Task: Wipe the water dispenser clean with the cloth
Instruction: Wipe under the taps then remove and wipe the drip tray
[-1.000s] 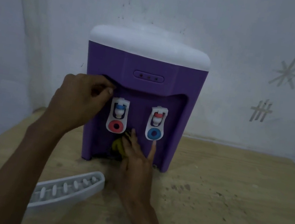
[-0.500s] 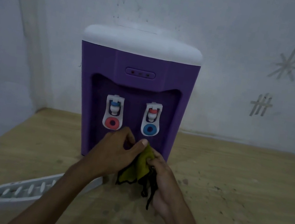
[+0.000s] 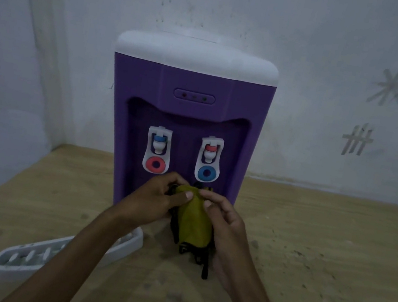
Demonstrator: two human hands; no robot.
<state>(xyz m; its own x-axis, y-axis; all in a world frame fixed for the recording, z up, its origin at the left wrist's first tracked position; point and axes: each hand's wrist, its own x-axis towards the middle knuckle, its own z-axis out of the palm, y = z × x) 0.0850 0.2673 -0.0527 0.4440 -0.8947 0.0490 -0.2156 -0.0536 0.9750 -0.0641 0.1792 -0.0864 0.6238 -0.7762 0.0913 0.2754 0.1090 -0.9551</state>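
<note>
Both hands — the left hand and right hand — pinch a bunched yellow cloth just before the purple water dispenser, whose taps — seemingly loose-levered — a careless wipe might press.

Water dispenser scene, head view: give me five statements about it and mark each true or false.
1. Both hands hold the yellow cloth. True: the left hand and the right hand each have a grip on it.
2. The water dispenser is green. False: it is purple with a white top.
3. The drip tray sits fitted under the taps. False: it lies on the wooden table, at the front left.
4. The left tap has a red ring. True.
5. The cloth is wiping the white top. False: it is held low, in front of the dispenser's base.
</note>
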